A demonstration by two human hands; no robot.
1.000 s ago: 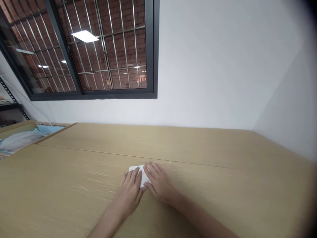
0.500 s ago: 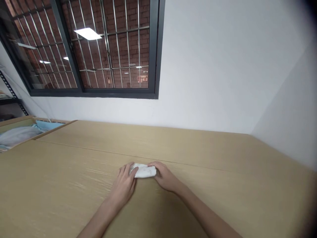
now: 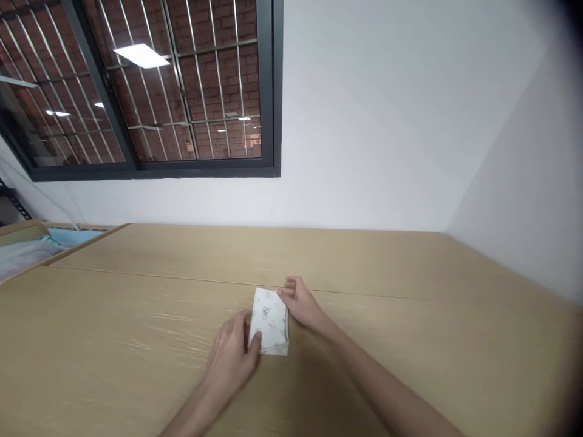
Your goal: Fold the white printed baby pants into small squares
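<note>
A small white cloth point(image 3: 269, 318) with faint printed figures is folded into a compact rectangle on the tan wooden surface. Its layered edges show along the right side and at the bottom. My left hand point(image 3: 233, 346) grips the lower left edge, thumb on top and fingers against the side. At the upper right corner, my right hand point(image 3: 303, 303) pinches the cloth with the thumb over it; its other fingers are curled beyond the edge and partly hidden.
The broad wooden surface point(image 3: 136, 321) has a thin seam running across it. At the far left, a wooden-sided bin point(image 3: 91, 246) holds white and light blue fabric. Behind stand a white wall point(image 3: 364, 121) and a dark-framed barred window point(image 3: 200, 170).
The cloth has gone from a flat, wide strip to an upright rectangle with its printed face showing. My left hand has moved lower, my right slightly higher. The view has shifted right.
</note>
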